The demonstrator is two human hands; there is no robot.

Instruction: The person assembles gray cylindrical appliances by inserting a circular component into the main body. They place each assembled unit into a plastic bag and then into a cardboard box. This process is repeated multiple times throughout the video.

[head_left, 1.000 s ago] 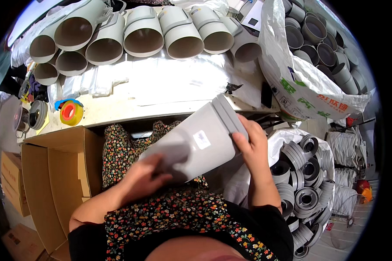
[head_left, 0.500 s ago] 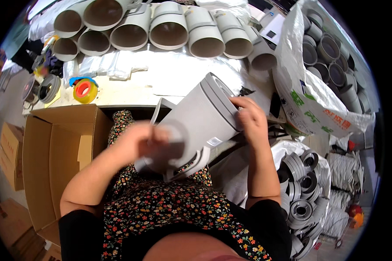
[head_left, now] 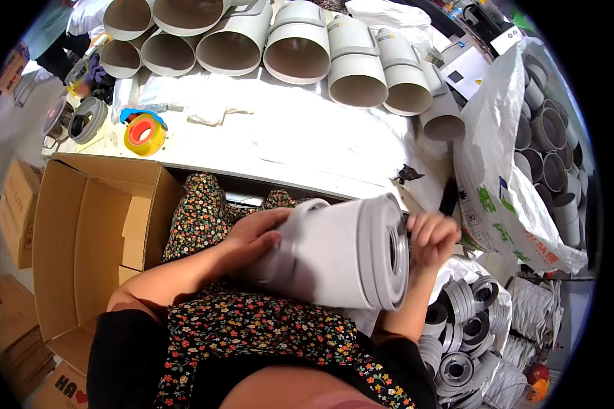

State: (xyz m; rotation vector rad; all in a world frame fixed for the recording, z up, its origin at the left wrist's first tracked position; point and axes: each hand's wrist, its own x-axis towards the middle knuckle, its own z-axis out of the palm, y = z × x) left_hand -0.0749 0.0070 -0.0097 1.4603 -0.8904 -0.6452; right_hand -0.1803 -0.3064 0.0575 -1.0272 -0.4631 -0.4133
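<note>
A light grey cylindrical canister [head_left: 320, 255] lies on its side across my lap, its ringed lid [head_left: 389, 252] facing right. My left hand [head_left: 256, 235] holds the body, fingers together near the canister's handle [head_left: 309, 206]; part of its grip is hidden. My right hand [head_left: 432, 238] is curled closed beside the lid's right rim. What its fingers hold, if anything, is hidden.
An open cardboard box [head_left: 95, 232] stands at my left. Several grey canisters [head_left: 297, 58] line the table's back. Yellow tape [head_left: 144, 134] lies at table left. A white sack [head_left: 491, 150] of grey parts stands right, above another bag of grey lids [head_left: 457, 368].
The canister has tipped from slanting upward to nearly level, its lid end now lower and further right. My left hand has settled on its side; the right has moved down and right, curling.
</note>
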